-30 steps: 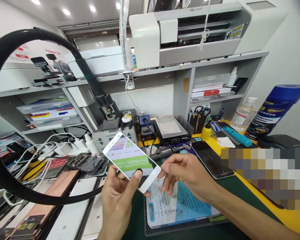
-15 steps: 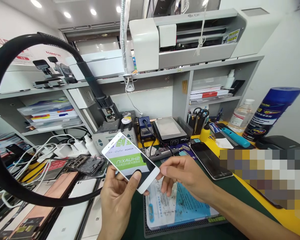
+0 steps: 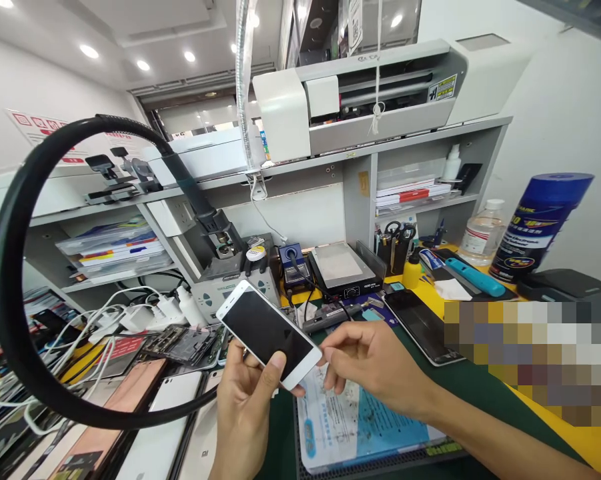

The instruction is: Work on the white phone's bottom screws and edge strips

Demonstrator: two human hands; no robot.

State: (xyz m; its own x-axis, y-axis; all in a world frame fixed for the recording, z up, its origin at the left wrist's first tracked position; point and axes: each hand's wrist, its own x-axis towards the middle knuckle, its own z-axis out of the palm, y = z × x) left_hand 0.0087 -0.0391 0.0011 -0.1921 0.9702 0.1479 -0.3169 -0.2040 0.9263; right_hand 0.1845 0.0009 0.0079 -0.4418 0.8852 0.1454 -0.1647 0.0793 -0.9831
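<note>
A white phone (image 3: 267, 333) rests in the left hand (image 3: 245, 400), thumb pressed on its dark screen, fingers curled behind, partly hidden. The right hand's (image 3: 365, 357) fingers are bent nearly closed at its lower corner; contact is unclear.

Left side: the black hose (image 3: 10, 280) loops up in front of you, its lower run crossing above the flat phones (image 3: 155, 427) to near your left hand (image 3: 247, 400).
Far left: white cables (image 3: 113, 317) tangle across your way.
Between your hands: the held phone (image 3: 270, 330) fills the gap.
Near centre: you have bare green mat (image 3: 283, 433) beside the flat sheet (image 3: 373, 420), low enough to pass over.
Right: your right forearm bars the near side; beyond it, a dark phone (image 3: 420, 327) lies flat.
Far centre: the metal plate (image 3: 343, 267) sits before you, its top open.
Far right: the blue can (image 3: 540, 227) and clear bottle (image 3: 483, 233) stand tall.
</note>
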